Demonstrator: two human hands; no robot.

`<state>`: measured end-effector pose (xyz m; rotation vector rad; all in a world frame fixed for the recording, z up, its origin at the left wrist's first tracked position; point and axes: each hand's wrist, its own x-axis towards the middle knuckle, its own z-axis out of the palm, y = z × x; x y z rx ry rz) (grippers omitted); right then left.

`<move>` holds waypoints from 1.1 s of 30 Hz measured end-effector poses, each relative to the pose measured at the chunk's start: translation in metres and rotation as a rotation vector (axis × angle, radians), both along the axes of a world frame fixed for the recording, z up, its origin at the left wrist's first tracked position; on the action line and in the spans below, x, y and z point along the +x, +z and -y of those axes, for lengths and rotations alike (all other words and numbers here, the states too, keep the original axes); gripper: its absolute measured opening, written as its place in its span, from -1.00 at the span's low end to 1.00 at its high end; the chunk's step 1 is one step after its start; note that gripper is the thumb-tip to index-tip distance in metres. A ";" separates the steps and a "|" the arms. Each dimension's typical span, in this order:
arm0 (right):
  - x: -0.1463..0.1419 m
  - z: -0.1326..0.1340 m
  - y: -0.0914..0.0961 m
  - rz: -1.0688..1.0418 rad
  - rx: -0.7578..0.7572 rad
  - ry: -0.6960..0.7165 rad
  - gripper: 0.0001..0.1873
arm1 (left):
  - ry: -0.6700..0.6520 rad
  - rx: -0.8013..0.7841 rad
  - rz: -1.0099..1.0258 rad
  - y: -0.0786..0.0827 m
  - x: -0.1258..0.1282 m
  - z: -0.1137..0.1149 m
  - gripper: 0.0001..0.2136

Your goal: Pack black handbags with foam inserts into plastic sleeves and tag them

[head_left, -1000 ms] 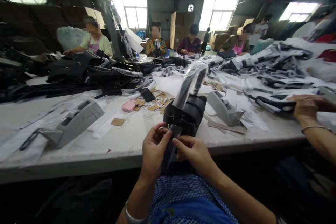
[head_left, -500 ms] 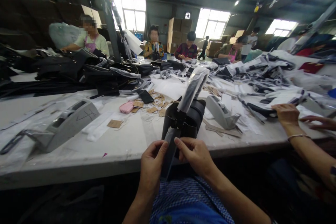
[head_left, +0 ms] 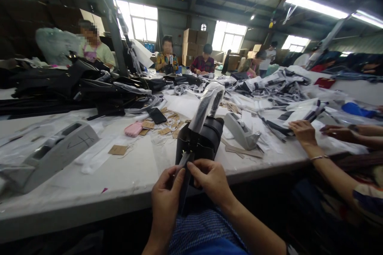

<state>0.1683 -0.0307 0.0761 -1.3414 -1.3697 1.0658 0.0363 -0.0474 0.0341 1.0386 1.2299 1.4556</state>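
Note:
A black handbag (head_left: 208, 137) rests at the table's front edge before me. Its upper handle (head_left: 201, 107) is wrapped in clear plastic and arches away from me. A dark strap (head_left: 186, 158) with a plastic film over it runs from the bag down toward my lap. My left hand (head_left: 166, 193) pinches the strap from the left, thumb uppermost. From the other side my right hand (head_left: 212, 177) pinches the same strap, close to the left thumb. My fingers hide part of the strap and the bag's lower front.
Grey tape dispensers stand left (head_left: 64, 147) and right (head_left: 241, 127) of the bag. Beyond lie brown tags (head_left: 164, 130), a pink case (head_left: 133, 128) and a black phone (head_left: 156, 115). Black bags (head_left: 72, 83) are heaped left. A co-worker's hand (head_left: 303, 130) is at right; others sit opposite.
The view has swung right, so the scene sits further left. Both hands stay on the strap, and my left thumb now lies closer to the right fingers. The co-worker's hands at right shifted slightly.

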 end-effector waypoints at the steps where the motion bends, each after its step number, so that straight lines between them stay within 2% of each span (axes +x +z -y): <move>1: 0.000 0.000 0.000 -0.014 -0.006 -0.003 -0.60 | 0.033 0.067 -0.065 0.000 0.000 0.001 -0.75; 4: 0.000 0.000 0.000 -0.090 -0.054 0.001 -0.59 | 0.127 0.344 -0.329 -0.001 0.000 0.006 -0.87; 7: 0.001 0.000 0.003 -0.191 -0.135 0.033 -0.58 | 0.120 0.562 -0.552 -0.003 -0.005 0.008 -0.76; 10: 0.003 0.002 0.004 -0.277 -0.173 0.086 -0.52 | 0.058 0.675 -0.701 -0.003 -0.013 0.005 -0.65; 13: 0.004 0.003 0.004 -0.275 -0.122 0.144 -0.45 | 0.018 0.704 -0.808 0.000 -0.019 0.003 -0.64; 17: 0.002 0.004 0.000 -0.116 -0.022 0.103 -0.49 | -0.001 0.696 -0.872 0.001 -0.019 0.006 -0.66; 23: 0.004 0.000 0.003 -0.185 -0.068 0.122 -0.48 | -0.078 0.669 -0.779 0.000 -0.015 0.030 -0.66; 25: 0.007 -0.003 0.005 -0.179 -0.087 0.139 -0.49 | -0.019 0.589 -0.684 0.007 -0.018 0.037 -0.73; 28: 0.011 -0.007 0.006 -0.135 -0.096 0.177 -0.50 | 0.199 0.252 -0.503 0.019 -0.027 0.037 -0.80; 29: 0.012 -0.008 0.006 -0.121 -0.088 0.189 -0.50 | 0.202 0.135 -0.425 0.022 -0.029 0.034 -0.77; 30: 0.012 -0.008 0.006 -0.109 -0.077 0.199 -0.50 | 0.143 0.039 -0.343 0.024 -0.030 0.031 -0.71; 33: 0.013 -0.010 0.006 -0.082 -0.051 0.210 -0.50 | -0.188 -0.152 -0.125 0.021 -0.026 0.028 -0.61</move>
